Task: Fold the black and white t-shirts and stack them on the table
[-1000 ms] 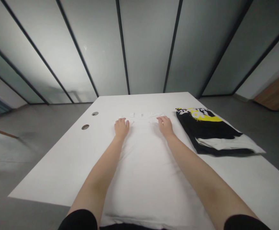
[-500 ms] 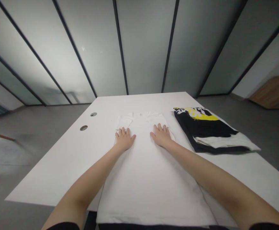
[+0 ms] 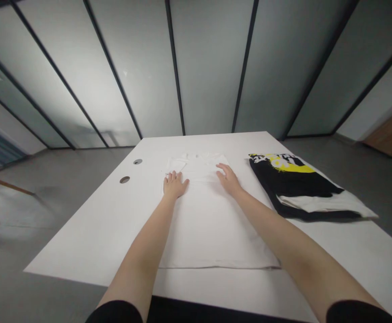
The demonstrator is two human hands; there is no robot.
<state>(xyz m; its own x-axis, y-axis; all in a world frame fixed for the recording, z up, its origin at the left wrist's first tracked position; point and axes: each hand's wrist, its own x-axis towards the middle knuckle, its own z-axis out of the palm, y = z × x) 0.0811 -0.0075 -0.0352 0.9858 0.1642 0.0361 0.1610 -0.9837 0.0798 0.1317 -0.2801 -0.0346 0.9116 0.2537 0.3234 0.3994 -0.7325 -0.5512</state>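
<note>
A white T-shirt lies spread on the white table, its collar at the far side and its hem toward me. My left hand rests flat near the shirt's left sleeve area, fingers spread. Over the upper right part of the shirt is my right hand, its fingers bent and apart with nothing in them. Whether its fingertips touch the cloth, I cannot tell. Some light creases cross the shirt between the hands.
To the right, a folded stack of black and white clothes with a yellow print lies near the table's edge. The white table has two round holes at its left side. Behind it stands a frosted glass partition.
The shirt's hem has shifted from the near table edge farther onto the table. My right hand has gone from flat to bent fingers, a little farther forward. My left hand stays flat.
</note>
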